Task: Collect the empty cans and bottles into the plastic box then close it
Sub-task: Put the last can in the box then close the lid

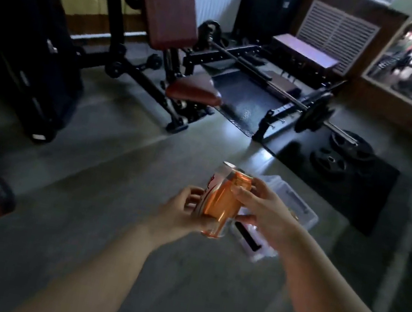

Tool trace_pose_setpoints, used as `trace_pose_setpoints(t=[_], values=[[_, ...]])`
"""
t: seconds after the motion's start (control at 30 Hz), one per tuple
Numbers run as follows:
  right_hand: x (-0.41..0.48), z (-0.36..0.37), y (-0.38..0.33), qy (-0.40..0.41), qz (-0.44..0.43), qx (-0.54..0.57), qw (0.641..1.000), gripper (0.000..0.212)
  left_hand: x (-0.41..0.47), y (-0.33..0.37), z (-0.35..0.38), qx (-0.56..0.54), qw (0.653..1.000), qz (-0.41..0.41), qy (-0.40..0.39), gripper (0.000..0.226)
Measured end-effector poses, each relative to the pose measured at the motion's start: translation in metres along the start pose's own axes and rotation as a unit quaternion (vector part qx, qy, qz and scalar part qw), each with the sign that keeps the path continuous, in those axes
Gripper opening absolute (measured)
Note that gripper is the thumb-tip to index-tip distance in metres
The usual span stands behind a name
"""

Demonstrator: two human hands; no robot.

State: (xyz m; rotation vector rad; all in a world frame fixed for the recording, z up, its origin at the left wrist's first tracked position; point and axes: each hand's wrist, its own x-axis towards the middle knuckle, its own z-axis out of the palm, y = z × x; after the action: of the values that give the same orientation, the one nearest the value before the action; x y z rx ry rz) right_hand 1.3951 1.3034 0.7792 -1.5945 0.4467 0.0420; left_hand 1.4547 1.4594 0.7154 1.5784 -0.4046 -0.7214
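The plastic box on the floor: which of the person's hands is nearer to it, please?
Right. The right hand overlaps the plastic box in view; the left hand sits beyond the orange can.

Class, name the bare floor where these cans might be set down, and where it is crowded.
Bare floor lies left of the hands, before the bench; more lies beneath the forearms. Crowded: the plastic box at right, weight plates on the mat beyond.
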Motion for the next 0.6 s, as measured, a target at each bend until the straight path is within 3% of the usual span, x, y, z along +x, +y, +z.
trace_pose_setpoints(t=[0.13, 0.27, 0.37, 0.6], values=[[0.047, -0.103, 0.034, 0.058, 0.020, 0.023, 0.998, 0.016, 0.099, -0.014, 0.081, 0.014, 0.999, -0.018, -0.038, 0.063], [0.121, -0.206, 0.076, 0.105, 0.057, 0.025, 0.993, 0.029, 0.213, -0.033, 0.150, 0.028, 0.994, -0.049, -0.090, 0.048], [0.184, -0.274, 0.112, 0.112, 0.084, 0.019, 0.990, 0.021, 0.300, -0.052, 0.195, 0.041, 0.988, -0.063, -0.135, 0.034], [0.290, -0.385, 0.232, 0.133, 0.114, 0.032, 0.984, 0.029, 0.443, -0.170, 0.277, 0.031, 0.983, -0.134, -0.122, 0.050]])
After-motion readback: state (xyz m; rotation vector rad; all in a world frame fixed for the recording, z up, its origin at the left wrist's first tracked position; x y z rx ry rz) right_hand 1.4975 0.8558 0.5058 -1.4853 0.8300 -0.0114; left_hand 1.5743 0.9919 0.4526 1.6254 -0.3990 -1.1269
